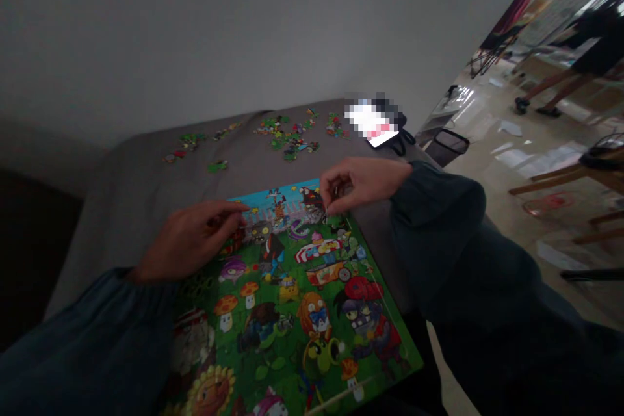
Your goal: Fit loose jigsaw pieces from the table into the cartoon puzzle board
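Observation:
A cartoon jigsaw picture board [287, 354] with green lawn and a blue top strip lies tilted in front of me. Whether its picture is printed or made of joined pieces, I cannot tell. My left hand [188, 237] rests over its upper left edge, fingers stretched toward the top and thumb apart. At the upper right corner, my right hand [363, 183] is curled, with thumb and fingertips pinched together close to the surface. Anything between those fingertips is hidden or too small to name. Loose jigsaw pieces [292, 143] lie in scattered clusters beyond the board.
Grey cloth [146, 188] covers the surface under everything, against a plain wall [219, 26]. A lit phone [373, 123] lies at the back right beside a dark strapped item. On the floor to the right are a wooden stool [575, 172] and a standing person [595, 45].

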Demonstrator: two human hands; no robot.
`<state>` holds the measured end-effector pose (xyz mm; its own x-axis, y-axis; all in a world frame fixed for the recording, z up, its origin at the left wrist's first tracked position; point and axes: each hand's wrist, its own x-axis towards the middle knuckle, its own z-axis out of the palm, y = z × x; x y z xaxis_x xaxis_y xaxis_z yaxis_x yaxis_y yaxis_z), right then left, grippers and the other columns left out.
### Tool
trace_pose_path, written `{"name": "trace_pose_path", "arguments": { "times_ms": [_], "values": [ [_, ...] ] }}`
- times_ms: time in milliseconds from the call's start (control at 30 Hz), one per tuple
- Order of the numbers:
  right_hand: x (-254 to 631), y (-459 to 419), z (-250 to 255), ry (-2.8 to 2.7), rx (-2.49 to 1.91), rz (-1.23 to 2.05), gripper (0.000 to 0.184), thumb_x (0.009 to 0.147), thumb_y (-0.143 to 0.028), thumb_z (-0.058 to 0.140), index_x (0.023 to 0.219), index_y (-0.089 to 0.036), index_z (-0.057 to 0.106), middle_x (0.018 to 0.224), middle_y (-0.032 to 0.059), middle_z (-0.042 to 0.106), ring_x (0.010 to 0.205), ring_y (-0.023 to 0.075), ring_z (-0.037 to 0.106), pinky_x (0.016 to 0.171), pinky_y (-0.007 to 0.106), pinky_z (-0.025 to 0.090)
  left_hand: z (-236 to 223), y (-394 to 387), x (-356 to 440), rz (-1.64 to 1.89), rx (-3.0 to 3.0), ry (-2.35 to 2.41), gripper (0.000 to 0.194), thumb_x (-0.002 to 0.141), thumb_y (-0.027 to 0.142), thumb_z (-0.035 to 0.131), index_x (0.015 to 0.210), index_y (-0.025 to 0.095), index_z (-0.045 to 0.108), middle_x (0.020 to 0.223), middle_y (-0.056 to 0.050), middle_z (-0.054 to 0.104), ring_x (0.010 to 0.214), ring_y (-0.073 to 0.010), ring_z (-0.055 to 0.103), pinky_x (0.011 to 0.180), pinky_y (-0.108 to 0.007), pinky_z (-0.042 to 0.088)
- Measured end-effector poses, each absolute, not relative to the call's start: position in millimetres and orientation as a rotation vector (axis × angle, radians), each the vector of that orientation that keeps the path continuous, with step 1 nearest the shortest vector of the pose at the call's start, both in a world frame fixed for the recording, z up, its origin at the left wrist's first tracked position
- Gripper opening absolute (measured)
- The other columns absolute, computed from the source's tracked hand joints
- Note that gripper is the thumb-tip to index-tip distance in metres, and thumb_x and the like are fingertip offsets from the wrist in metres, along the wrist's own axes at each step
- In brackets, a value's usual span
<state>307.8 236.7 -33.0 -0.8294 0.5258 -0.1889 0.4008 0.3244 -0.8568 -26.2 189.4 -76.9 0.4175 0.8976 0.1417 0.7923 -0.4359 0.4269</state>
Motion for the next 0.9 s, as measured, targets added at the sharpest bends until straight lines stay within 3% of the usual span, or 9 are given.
{"name": "trace_pose_path", "arguments": {
  "times_ms": [167,367,733,800,900],
  "values": [
    [283.5,210.0,-30.6,-2.650,-0.641,1.781,0.043,0.089,-0.016,0.067,0.131,-0.017,0.060,0.099,0.0035,0.071,0.080,0.0110,0.069,0.071,0.023,0.053,-78.0,189.3,-26.0,0.498,2.418,1.464,0.038,0.092,0.051,0.045,0.108,0.029,0.072,0.093,-0.002,0.077,0.076,-0.0211,0.071,0.071,-0.033,0.052],
    [263.6,197.0,-35.0,-2.918,-0.542,1.589,0.025,0.092,-0.011,0.061,0.115,-0.009,0.070,0.100,0.0085,0.075,0.082,0.0119,0.068,0.073,0.022,0.051,-71.3,179.1,-20.8,0.508,2.475,1.388,0.034,0.093,0.051,0.048,0.109,0.033,0.072,0.097,0.001,0.076,0.083,-0.0210,0.071,0.074,-0.031,0.053],
    [257.8,199.9,-43.8,-2.926,-0.586,1.538,0.021,0.091,-0.013,0.065,0.109,-0.008,0.075,0.101,0.0101,0.077,0.087,0.0131,0.070,0.075,0.021,0.050,-60.5,165.4,-3.2,0.420,2.613,0.986,0.030,0.095,0.048,0.053,0.107,0.030,0.073,0.096,0.000,0.074,0.089,-0.0199,0.066,0.083,-0.032,0.050],
    [258.9,201.5,-43.7,-2.907,-0.616,1.545,0.022,0.091,-0.014,0.066,0.110,-0.007,0.074,0.099,0.0100,0.077,0.086,0.0130,0.070,0.074,0.020,0.050,-62.2,163.4,-0.4,0.359,2.629,0.947,0.037,0.090,0.056,0.060,0.114,0.031,0.071,0.105,-0.002,0.073,0.099,-0.0226,0.063,0.092,-0.035,0.048],
    [258.3,202.9,-45.1,-2.899,-0.601,1.520,0.021,0.091,-0.014,0.067,0.110,-0.007,0.075,0.099,0.0096,0.078,0.087,0.0134,0.071,0.075,0.020,0.049,-70.7,160.4,2.2,0.291,2.662,0.949,0.064,0.078,0.069,0.067,0.129,0.030,0.063,0.126,-0.007,0.065,0.117,-0.0289,0.056,0.104,-0.045,0.042]
  ]
}}
